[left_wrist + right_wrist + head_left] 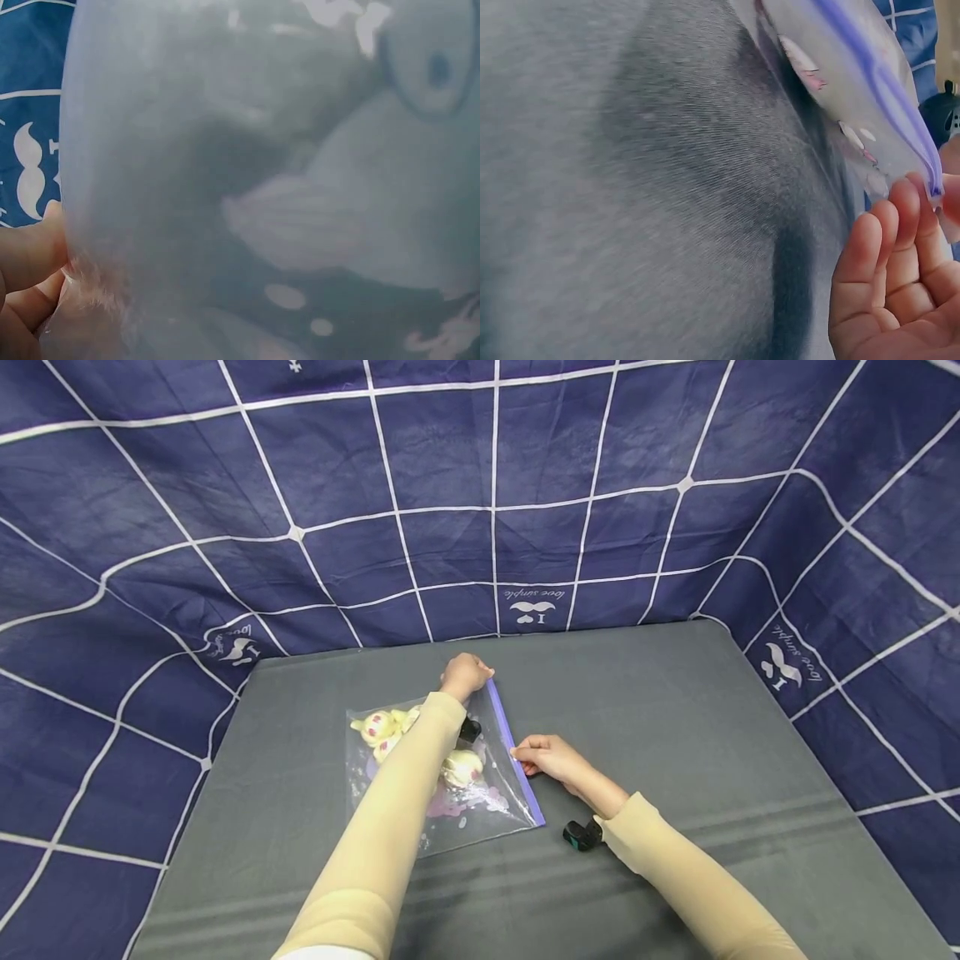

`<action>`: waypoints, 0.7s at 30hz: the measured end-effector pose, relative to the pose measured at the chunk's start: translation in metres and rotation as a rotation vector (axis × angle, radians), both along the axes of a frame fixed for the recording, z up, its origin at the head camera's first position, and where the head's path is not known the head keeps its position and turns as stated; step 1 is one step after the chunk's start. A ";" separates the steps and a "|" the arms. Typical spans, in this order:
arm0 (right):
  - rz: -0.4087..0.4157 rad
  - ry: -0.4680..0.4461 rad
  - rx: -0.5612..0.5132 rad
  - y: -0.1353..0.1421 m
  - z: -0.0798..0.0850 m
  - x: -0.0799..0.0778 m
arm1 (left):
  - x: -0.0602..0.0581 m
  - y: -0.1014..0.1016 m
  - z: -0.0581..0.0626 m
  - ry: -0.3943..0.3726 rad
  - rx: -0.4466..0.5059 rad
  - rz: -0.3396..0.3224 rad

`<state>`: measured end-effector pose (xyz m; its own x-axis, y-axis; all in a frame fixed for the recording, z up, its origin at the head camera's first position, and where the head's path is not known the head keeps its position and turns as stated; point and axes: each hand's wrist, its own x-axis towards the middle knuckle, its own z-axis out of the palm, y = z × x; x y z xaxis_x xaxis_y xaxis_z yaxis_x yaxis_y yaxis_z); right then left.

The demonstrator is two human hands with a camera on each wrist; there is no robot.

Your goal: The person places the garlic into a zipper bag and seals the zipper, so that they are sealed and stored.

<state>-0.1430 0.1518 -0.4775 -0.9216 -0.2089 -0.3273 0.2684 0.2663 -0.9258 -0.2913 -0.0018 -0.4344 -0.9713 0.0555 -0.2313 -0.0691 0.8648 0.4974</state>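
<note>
A clear zip bag (457,837) with a purple zip strip (531,797) lies on the table, its strip side toward the right. Inside it are several pale yellow round soft-looking things (377,727) with pink marks; my left forearm covers part of them. At the far end of the strip, my left hand (465,675) pinches the bag's edge. Partway down the strip, my right hand (550,758) pinches it between thumb and fingers. Printed plastic of the bag (225,150) fills most of the left wrist view. In the right wrist view the purple strip (892,97) runs down to the right fingertips (906,196).
A grey cloth covers the table (637,710). Dark blue curtains (547,460) with white grid lines stand behind it and on both sides. A small black device (581,835) sits by the right wrist, and another black piece (470,729) shows beside the left sleeve.
</note>
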 end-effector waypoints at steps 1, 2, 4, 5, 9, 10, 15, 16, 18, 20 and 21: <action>0.005 0.004 0.008 0.001 0.000 0.003 | 0.000 0.000 0.000 0.000 0.000 -0.001; 0.010 0.007 0.012 0.003 0.000 0.007 | 0.000 0.000 0.000 -0.001 0.002 -0.001; 0.028 0.011 0.026 0.006 -0.002 0.015 | 0.000 0.000 0.000 -0.002 -0.001 0.001; 0.042 0.014 0.034 0.007 -0.002 0.019 | 0.000 0.000 0.000 -0.001 -0.007 0.003; 0.084 0.029 0.055 0.013 -0.005 0.037 | 0.000 0.001 0.000 0.005 -0.019 0.019; 0.091 0.034 0.064 0.015 -0.005 0.041 | -0.001 0.001 0.000 0.007 -0.021 0.023; 0.119 0.051 0.091 0.021 -0.008 0.063 | 0.000 0.003 0.000 0.015 -0.005 0.033; 0.123 0.050 0.096 0.022 -0.009 0.066 | 0.000 0.004 0.000 0.013 -0.002 0.033; 0.132 0.052 0.098 0.023 -0.010 0.071 | 0.002 0.005 -0.001 0.009 0.002 0.028; 0.144 0.055 0.103 0.024 -0.010 0.073 | 0.003 0.006 -0.002 0.002 -0.002 0.021; 0.152 0.054 0.105 0.024 -0.011 0.074 | 0.003 0.006 -0.003 -0.004 -0.005 0.019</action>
